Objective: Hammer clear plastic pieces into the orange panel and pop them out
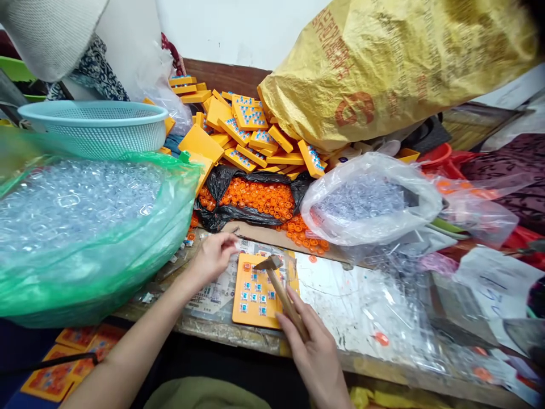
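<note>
Hands: left hand (pixel 217 255) at the far left corner of the orange board (pixel 253 318); right hand (pixel 313 341) along its right edge, toward the near corner.
Left-hand state: fingers curled, tips drawn close together; whether they meet or hold a small part cannot be told.
Right-hand state: gripping the hammer (pixel 283 292) by its wooden handle.
Hammer axis: handle slants from the right hand, off the board's near right corner, leftward and away to the hammer head (pixel 269 263), which overlies the far half of the board; contact cannot be told.
Hammer head to orange-topped piece: the narrow end points left, just beside the orange-topped piece (pixel 247 266) near the board's far left corner. The left hand is nearer to that piece than the right hand.
Board: between the two hands, face up on the bench (pixel 340 295); no long axis can be judged. Blue-centred pieces (pixel 254 297) stand in rows across its face.
Beyond board: black bag (pixel 259 216) of orange rings (pixel 255 196); farther back, a pile of orange boards (pixel 249 139).
Left of board: green bag (pixel 140 278) of clear parts.
Right of board, farther back: white bag (pixel 374 232) of clear parts.
</note>
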Demonstrator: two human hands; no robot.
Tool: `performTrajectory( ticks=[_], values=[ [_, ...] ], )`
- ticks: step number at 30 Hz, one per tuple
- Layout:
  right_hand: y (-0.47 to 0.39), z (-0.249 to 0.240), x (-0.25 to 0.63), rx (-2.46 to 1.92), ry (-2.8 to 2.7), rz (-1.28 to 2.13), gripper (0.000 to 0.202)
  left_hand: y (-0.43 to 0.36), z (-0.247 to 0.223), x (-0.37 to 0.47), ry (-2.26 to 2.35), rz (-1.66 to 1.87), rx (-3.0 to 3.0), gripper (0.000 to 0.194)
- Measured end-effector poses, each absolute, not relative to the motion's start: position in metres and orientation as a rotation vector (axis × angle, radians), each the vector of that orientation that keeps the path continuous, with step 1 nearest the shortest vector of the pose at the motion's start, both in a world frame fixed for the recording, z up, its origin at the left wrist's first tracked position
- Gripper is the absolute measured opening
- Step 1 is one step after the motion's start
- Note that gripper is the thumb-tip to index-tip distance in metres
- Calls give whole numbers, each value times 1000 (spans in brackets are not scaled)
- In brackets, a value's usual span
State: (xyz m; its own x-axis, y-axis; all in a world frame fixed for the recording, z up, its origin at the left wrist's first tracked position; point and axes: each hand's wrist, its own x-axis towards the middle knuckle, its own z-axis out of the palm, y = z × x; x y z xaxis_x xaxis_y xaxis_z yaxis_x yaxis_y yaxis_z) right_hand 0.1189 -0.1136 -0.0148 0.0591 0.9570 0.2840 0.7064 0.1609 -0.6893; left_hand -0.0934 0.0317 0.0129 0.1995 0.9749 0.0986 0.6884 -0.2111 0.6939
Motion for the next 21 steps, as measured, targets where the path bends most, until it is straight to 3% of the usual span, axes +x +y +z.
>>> performTrajectory(
  ticks=[4, 10, 17, 21],
  values=[
    [-114, -10, 124, -1561, -1670, 433, 40, -2, -11, -105, 1504, 725, 2097, 12],
    [-111, -4, 124, -1537, -1661, 379, 38, -14, -10, -92, 1364, 1097, 2135, 23],
    [-107, 11, 126, -1451, -1661, 275, 44, 1, -6, -56, 1169, 899, 2051, 59],
    [-108, 13, 123, -1470, -1734, 267, 44, 4, -17, -54, 1214, 890, 1873, 70]
  ],
)
